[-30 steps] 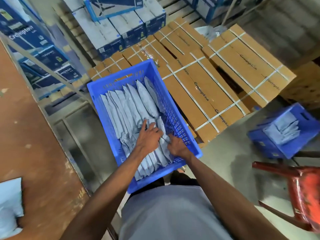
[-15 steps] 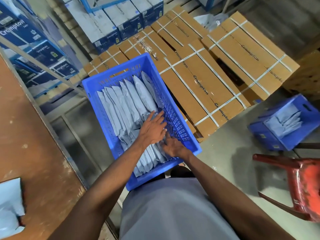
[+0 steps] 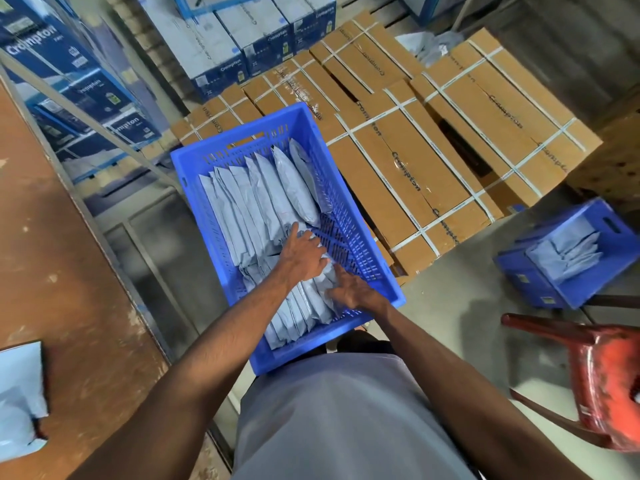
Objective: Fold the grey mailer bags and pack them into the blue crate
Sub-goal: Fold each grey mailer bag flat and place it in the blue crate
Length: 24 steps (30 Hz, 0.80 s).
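Observation:
The blue crate (image 3: pixel 242 136) stands on the floor in front of me. Several folded grey mailer bags (image 3: pixel 263 202) stand on edge in two rows inside it. My left hand (image 3: pixel 304 254) lies with fingers spread on the bags where the two rows meet, close to the crate's right wall. Just behind it, my right hand (image 3: pixel 353 289) rests with fingers stretched onto the rightmost bags of the near row. Neither hand holds a bag. A strip of bare crate floor shows along the right wall.
A second blue crate (image 3: pixel 568 258) with grey bags sits on the floor at right, and a red plastic chair (image 3: pixel 606 368) stands near it. Strapped brown cartons (image 3: pixel 398 161) lie behind the crate. On the brown table (image 3: pixel 69 271) at left lie unfolded grey mailers (image 3: pixel 17 393).
My left hand has slid from the middle of the bags toward the crate's right wall and spread its fingers. My right hand stays on the near row.

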Tool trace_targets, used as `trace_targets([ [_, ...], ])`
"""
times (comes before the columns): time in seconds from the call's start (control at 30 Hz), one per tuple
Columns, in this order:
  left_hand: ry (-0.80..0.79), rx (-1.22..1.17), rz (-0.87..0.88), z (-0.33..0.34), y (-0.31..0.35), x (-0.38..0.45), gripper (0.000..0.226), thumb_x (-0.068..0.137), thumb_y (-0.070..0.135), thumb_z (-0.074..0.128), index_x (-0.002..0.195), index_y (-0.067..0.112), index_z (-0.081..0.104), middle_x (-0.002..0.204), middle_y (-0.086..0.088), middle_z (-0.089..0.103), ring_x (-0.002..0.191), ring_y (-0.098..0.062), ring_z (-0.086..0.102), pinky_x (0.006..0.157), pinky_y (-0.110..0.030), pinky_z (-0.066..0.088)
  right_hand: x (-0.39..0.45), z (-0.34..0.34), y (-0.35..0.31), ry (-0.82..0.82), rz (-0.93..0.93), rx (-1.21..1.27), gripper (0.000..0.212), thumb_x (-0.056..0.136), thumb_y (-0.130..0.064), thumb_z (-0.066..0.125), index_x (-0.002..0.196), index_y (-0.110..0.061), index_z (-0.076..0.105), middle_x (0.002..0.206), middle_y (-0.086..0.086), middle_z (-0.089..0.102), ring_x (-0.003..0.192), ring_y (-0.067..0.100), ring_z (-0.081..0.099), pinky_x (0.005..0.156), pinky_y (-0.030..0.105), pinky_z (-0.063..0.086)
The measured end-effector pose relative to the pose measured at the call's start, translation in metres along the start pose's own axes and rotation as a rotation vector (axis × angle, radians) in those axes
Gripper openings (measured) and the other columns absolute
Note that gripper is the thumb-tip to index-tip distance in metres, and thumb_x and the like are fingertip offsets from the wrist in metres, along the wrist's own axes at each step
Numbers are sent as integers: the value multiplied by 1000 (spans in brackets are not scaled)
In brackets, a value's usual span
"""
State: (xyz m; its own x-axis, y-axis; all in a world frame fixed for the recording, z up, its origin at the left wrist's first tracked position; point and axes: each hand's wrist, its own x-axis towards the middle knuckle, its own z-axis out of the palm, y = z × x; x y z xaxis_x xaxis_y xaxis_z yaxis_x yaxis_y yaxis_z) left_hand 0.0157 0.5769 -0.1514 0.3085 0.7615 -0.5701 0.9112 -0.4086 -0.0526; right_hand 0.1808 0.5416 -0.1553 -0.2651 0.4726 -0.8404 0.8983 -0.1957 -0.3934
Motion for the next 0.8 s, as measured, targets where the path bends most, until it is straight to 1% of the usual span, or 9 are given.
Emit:
trace_targets([
  [0.03, -9, -22, -2, 3, -1, -1, 52, 109, 50, 26, 148, 27, 52, 155, 0, 49, 146, -25, 37, 123, -62, 7, 1, -1, 0, 10, 2, 6, 89, 94, -44, 61, 164, -22, 12, 158, 19, 42, 141, 40, 45, 114, 50, 40],
  [0.1, 15, -68, 3, 9, -3, -2, 53, 109, 50, 27, 149, 26, 50, 157, 0, 46, 148, -25, 33, 123, -63, 4, 0, 1, -3, 35, 5, 1, 89, 94, -42, 62, 164, -19, 13, 157, 21, 42, 140, 41, 46, 114, 49, 40],
  [0.2, 186, -176, 12, 14, -3, -5, 49, 108, 43, 35, 148, 22, 52, 155, -1, 48, 148, -23, 34, 123, -61, 5, -6, 3, -9, 100, -1, -39, 89, 99, -38, 63, 164, -8, 11, 161, 27, 30, 147, 43, 37, 117, 48, 36],
  [0.27, 322, -291, 3, 19, -1, -12, 44, 104, 36, 46, 144, 19, 56, 150, -3, 51, 144, -23, 39, 121, -59, 10, -9, 2, -8, 139, -25, -56, 85, 100, -36, 62, 163, -5, 14, 162, 27, 27, 148, 43, 34, 116, 47, 35],
  [0.33, 443, -387, -37, 26, 1, -19, 43, 98, 30, 54, 140, 18, 59, 146, -4, 54, 139, -24, 44, 120, -59, 18, -13, 1, -6, 169, -44, -65, 83, 100, -35, 61, 162, -4, 15, 160, 26, 29, 146, 43, 35, 114, 47, 34],
  [0.5, 614, -564, -171, 33, 10, -41, 44, 95, 28, 52, 137, 17, 60, 136, -3, 58, 133, -27, 50, 112, -55, 35, -24, 1, -5, 279, -83, -131, 80, 103, -39, 58, 162, -4, 18, 160, 24, 32, 145, 43, 38, 113, 50, 38],
  [0.67, 631, -676, -328, 36, 24, -69, 43, 97, 30, 53, 139, 21, 58, 135, -1, 56, 134, -25, 46, 113, -53, 35, -37, -2, -11, 337, -190, -200, 73, 105, -39, 53, 162, -4, 22, 162, 23, 31, 145, 41, 39, 113, 48, 39],
  [0.73, 643, -705, -406, 37, 34, -81, 45, 96, 34, 49, 138, 23, 57, 136, -1, 55, 134, -26, 46, 111, -53, 38, -42, -4, -11, 378, -242, -235, 70, 105, -39, 52, 161, -6, 25, 162, 21, 33, 142, 41, 43, 108, 49, 43],
  [0.8, 678, -718, -501, 38, 47, -93, 47, 93, 36, 47, 138, 25, 56, 136, -1, 55, 136, -27, 46, 111, -52, 39, -49, -5, -11, 416, -333, -262, 64, 104, -35, 52, 157, -6, 32, 156, 20, 40, 135, 42, 49, 101, 49, 47],
])
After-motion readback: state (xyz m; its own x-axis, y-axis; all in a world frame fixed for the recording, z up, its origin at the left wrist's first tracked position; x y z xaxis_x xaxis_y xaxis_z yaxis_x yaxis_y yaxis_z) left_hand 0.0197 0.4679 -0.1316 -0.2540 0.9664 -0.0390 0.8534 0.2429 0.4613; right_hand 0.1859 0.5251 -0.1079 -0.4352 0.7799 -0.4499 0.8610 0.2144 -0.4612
